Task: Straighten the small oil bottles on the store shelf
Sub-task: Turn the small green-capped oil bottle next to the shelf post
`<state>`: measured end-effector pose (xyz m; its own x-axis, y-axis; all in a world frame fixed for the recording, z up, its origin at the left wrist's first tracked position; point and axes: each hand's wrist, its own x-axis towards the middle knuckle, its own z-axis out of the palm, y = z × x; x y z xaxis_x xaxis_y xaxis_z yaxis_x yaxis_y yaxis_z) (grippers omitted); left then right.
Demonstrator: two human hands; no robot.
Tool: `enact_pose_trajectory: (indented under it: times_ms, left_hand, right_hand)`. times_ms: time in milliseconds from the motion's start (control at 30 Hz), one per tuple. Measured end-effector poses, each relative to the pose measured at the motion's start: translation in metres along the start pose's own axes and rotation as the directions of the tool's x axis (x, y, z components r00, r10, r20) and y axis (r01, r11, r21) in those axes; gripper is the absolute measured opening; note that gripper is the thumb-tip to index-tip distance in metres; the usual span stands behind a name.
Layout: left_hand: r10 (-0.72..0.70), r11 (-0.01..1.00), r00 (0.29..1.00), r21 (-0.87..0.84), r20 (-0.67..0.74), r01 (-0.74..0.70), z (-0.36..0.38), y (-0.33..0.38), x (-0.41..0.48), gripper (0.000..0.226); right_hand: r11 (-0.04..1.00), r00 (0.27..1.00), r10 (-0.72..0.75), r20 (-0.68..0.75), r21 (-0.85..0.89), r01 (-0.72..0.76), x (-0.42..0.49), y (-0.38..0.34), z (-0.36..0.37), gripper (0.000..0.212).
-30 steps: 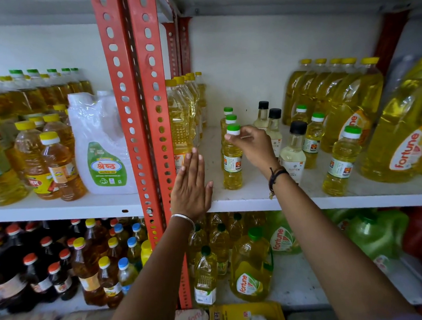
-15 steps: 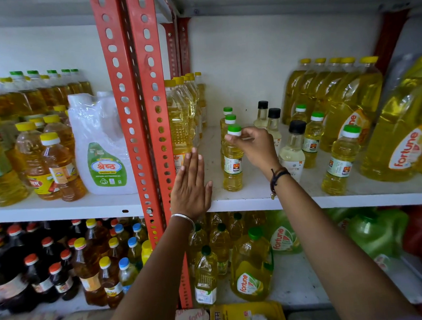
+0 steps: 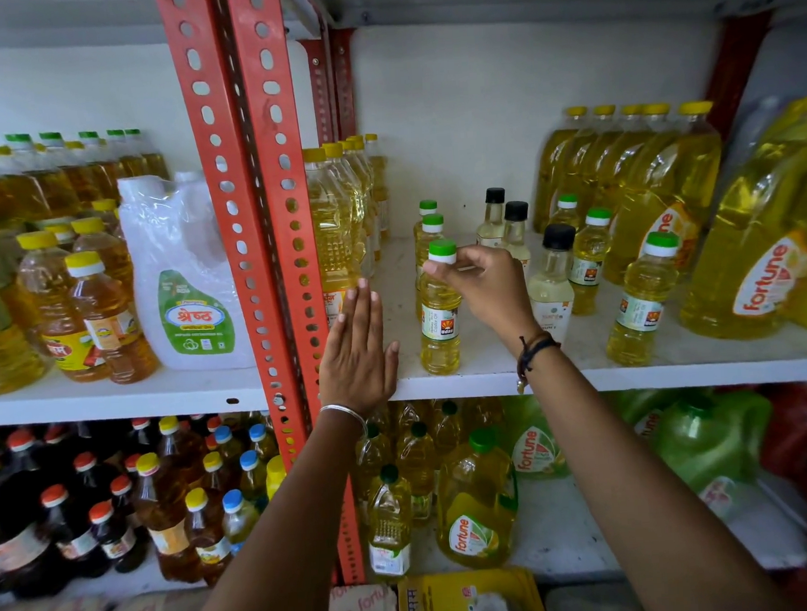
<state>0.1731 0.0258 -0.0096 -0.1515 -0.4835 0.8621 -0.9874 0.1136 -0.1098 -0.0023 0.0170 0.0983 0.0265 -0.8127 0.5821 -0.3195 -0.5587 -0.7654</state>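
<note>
A small yellow oil bottle with a green cap (image 3: 439, 322) stands upright near the front edge of the white shelf (image 3: 491, 385). My right hand (image 3: 488, 288) pinches its neck just under the cap. Two more green-capped small bottles (image 3: 430, 230) line up behind it. Three clear bottles with black caps (image 3: 551, 282) stand just right of my hand, and further green-capped small bottles (image 3: 640, 305) stand beyond them. My left hand (image 3: 357, 350) lies flat and open on the shelf edge, left of the held bottle, holding nothing.
An orange perforated upright (image 3: 264, 228) stands just left of my left hand. Tall yellow-capped oil bottles (image 3: 335, 219) crowd the shelf's left end; large Fortune jugs (image 3: 757, 255) fill the right. A white jug (image 3: 187, 280) and amber bottles sit in the left bay. More bottles fill the lower shelf.
My right hand and the front green-capped bottle have barely shifted; the grip at the neck is the same. The left hand has stayed in place.
</note>
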Motion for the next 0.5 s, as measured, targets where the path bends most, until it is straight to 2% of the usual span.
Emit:
enact_pose_trajectory:
  times_ms: [367, 500]
  left_hand:
    - [-0.001, 1.000, 1.000, 0.018, 0.008, 0.001, 0.002, 0.000, -0.001, 0.064]
    - [-0.015, 1.000, 1.000, 0.012, 0.004, 0.015, 0.000, 0.002, 0.001, 0.063]
  right_hand:
    - [0.998, 0.999, 0.042, -0.030, -0.053, -0.043, -0.003, 0.002, 0.003, 0.030]
    - [0.994, 0.997, 0.009, -0.074, -0.110, -0.017, -0.012, 0.001, 0.007, 0.035]
